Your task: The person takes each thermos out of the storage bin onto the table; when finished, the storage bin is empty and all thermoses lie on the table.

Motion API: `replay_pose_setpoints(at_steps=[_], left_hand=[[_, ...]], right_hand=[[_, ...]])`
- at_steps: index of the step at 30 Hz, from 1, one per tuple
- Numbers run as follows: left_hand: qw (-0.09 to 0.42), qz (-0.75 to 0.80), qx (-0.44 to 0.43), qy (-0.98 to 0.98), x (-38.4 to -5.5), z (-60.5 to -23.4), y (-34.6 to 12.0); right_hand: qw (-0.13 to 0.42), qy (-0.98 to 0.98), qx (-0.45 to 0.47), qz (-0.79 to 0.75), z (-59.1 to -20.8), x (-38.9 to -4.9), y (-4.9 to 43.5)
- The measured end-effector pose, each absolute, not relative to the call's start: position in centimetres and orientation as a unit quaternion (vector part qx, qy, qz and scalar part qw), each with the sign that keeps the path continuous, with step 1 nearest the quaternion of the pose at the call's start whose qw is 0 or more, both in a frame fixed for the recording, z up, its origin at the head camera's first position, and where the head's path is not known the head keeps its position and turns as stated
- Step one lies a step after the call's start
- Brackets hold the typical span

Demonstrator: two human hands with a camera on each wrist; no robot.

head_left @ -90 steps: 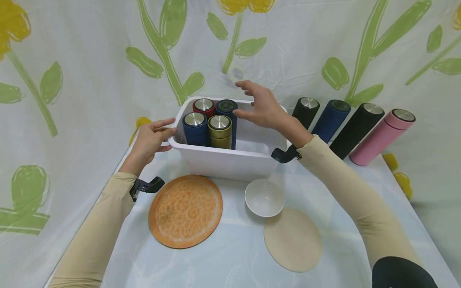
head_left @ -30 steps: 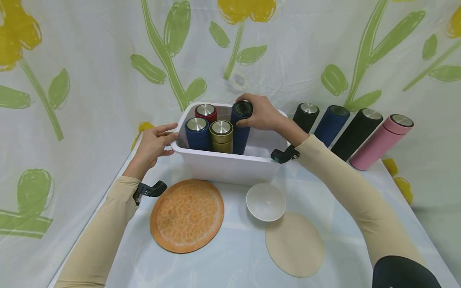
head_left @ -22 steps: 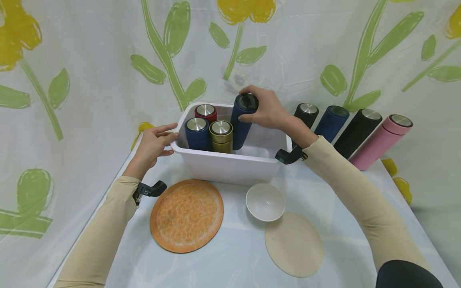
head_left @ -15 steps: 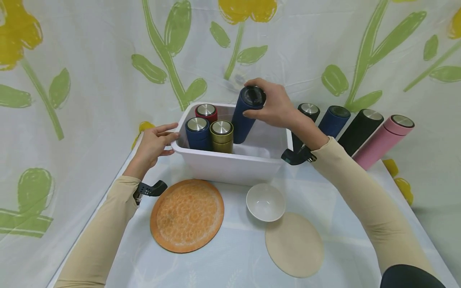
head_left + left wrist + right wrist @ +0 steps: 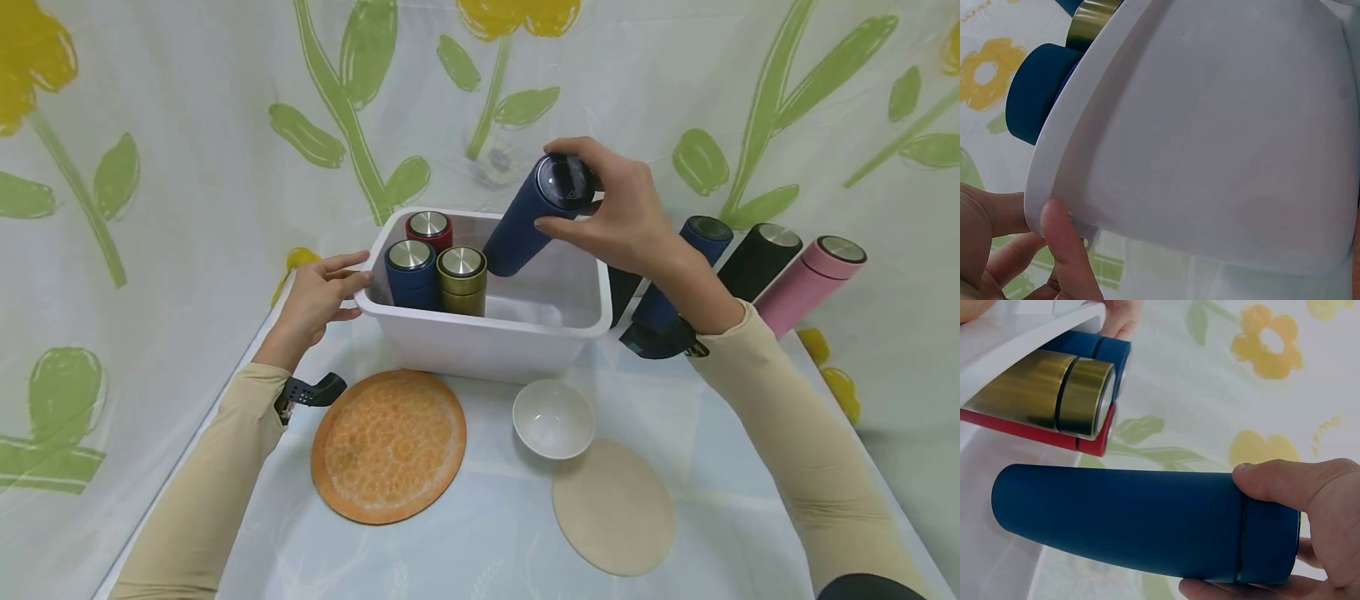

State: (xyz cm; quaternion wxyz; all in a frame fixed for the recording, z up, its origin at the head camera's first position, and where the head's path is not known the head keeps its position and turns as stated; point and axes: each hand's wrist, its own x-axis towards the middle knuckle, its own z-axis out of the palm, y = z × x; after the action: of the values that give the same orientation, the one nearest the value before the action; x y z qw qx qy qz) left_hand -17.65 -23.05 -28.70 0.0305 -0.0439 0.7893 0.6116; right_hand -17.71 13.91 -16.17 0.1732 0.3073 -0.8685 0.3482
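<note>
My right hand (image 5: 626,204) grips a dark blue thermos bottle (image 5: 525,221) round its black-topped lid end. The bottle leans, its lower end just over the white plastic tub (image 5: 487,329). In the right wrist view, thumb and fingers lie on either side of the bottle's lid (image 5: 1269,534). At the tub's left end, my left hand (image 5: 311,300) holds the rim, with the thumb on the outer wall in the left wrist view. Inside the tub's left part stand a red bottle (image 5: 429,229), a blue bottle (image 5: 411,279) and a gold bottle (image 5: 462,283), all with steel-topped lids.
Right of the tub stand another blue bottle (image 5: 703,237), a black bottle (image 5: 761,258) and a pink bottle (image 5: 810,279); a further dark one is mostly behind my right hand. In front lie an orange round mat (image 5: 388,446), a white bowl (image 5: 553,419) and a beige disc (image 5: 613,508).
My right hand has taken hold of the dark blue bottle in the tub, lifted it and moved it rightward, tilting it. My left hand has stayed at the tub's rim.
</note>
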Motion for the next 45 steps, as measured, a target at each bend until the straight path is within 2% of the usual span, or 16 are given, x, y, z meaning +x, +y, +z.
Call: replay_pose_setpoints(at_steps=[14,27,45], left_hand=[[0.029,0.609,-0.047,0.791,-17.7,-28.7,-22.9],[0.031,0.607,-0.043,0.793,-17.8,-28.9,-23.0],[0.029,0.604,-0.049,0.795,-18.0,-28.9,-23.0]], right_hand=[[0.225,-0.850,0.321,0.350,-14.9,-13.5,16.3],[0.299,-0.854,0.279,0.321,-13.9,-10.3,19.5],[0.315,-0.877,0.225,0.286,-14.5,-8.6,24.1]])
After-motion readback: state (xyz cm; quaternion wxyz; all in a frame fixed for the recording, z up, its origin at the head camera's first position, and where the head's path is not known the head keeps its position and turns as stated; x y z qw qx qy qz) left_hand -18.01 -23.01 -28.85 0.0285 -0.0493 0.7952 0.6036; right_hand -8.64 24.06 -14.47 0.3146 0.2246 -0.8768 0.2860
